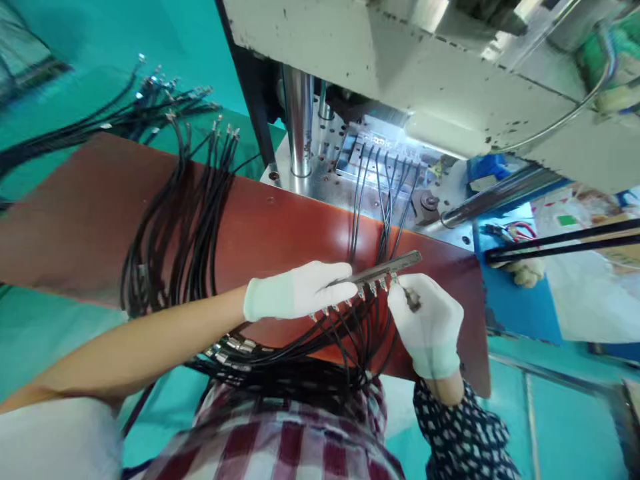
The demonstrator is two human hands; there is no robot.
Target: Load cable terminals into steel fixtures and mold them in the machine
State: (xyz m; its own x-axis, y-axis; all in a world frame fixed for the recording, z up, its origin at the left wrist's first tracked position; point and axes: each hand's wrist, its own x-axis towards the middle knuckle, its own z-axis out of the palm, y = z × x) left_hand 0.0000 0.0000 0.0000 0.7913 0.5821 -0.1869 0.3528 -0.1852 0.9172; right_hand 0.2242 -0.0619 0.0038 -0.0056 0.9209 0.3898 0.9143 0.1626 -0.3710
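Note:
My left hand (313,288), in a white glove, grips a narrow grey metal bar (403,264) between thumb and fingers, above the red-brown board. Along the bar's near edge sits a row of small metal cable connectors (373,288), with black cables (367,330) hanging from them toward my lap. At the bar's right end, my gloved right hand (430,323) pinches the last cable end in the row. A dark stain marks that glove. The fingertips partly hide this connector.
Ahead stands a press with steel posts (300,120); a lit metal fixture (375,150) inside holds several black cables. A bundle of cables (173,220) drapes over the red-brown board (285,233) at left. Pliers (520,231) lie on the right.

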